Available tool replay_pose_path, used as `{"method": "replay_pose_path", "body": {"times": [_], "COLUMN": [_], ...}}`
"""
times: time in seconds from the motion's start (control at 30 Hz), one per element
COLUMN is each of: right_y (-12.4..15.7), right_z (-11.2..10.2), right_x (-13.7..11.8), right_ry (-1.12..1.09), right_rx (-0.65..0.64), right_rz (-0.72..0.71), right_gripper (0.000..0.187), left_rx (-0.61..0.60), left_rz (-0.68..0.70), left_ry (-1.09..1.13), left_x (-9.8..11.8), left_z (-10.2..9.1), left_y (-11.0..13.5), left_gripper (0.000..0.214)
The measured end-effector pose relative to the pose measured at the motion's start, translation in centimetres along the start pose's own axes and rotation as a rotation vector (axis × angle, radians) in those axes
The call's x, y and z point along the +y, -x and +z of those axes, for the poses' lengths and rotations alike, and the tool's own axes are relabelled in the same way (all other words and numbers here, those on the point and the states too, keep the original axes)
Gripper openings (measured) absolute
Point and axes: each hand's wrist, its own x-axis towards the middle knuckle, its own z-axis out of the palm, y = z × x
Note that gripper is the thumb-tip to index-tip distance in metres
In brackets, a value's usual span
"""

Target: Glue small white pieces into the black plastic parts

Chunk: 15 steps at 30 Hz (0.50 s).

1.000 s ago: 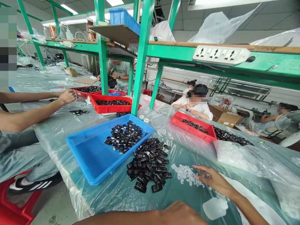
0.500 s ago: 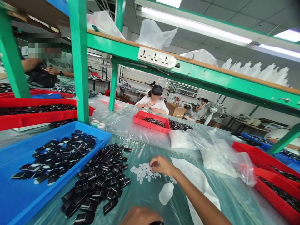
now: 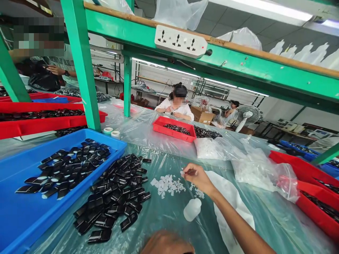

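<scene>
My right hand [image 3: 197, 179] is raised just over the right side of a heap of small white plastic pieces [image 3: 167, 185], its thumb and fingertips pinched on one small white piece [image 3: 182, 173]. At the bottom edge shows the blurred back of my left hand [image 3: 167, 243], curled, with a bit of something black at its right side; its fingertips are out of frame. A translucent white rounded container [image 3: 192, 209] lies between the two hands. To the left spreads a pile of flat black pieces [image 3: 116, 194] with pale edge lines.
A blue tray [image 3: 34, 225] with more black pieces is on the left. Plastic bags [image 3: 253, 173] of white parts and red bins [image 3: 312, 201] stand right. A green shelf beam [image 3: 127, 33] with a power strip [image 3: 180, 40] crosses above. A co-worker [image 3: 176, 106] sits opposite.
My right hand has lifted from the white heap with a small white piece in its fingertips. The view has tilted down a little, and my left hand stays low at the bottom edge.
</scene>
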Motion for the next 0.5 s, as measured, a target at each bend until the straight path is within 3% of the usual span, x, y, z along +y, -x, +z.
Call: {"method": "replay_pose_path", "body": {"times": [0.2,0.3,0.4,0.5], "right_y": [3.9,6.4,9.2,12.2], "right_z": [-3.2,-3.9,-3.0,-0.4], "right_x": [-2.7,-4.7,-6.4,-6.9], "right_ry": [-0.09,-0.099,-0.025,0.049], "right_rx": [0.218,0.324,0.438,0.544], "right_rz": [0.054,0.089,0.126,0.067], "right_gripper": [0.029,0.034,0.03,0.023], "left_rx": [-0.068,-0.049,-0.001,0.071], "left_rz": [-0.123,-0.262,-0.385,-0.392], "left_ry": [0.196,0.314,0.481,0.603], "left_x": [1.8,2.4,2.9,3.2], "left_z": [-2.1,-2.4,-2.3,-2.2], "left_y": [0.3,0.2,0.0,-0.1], "left_gripper": [0.034,0.026,0.026,0.027]}}
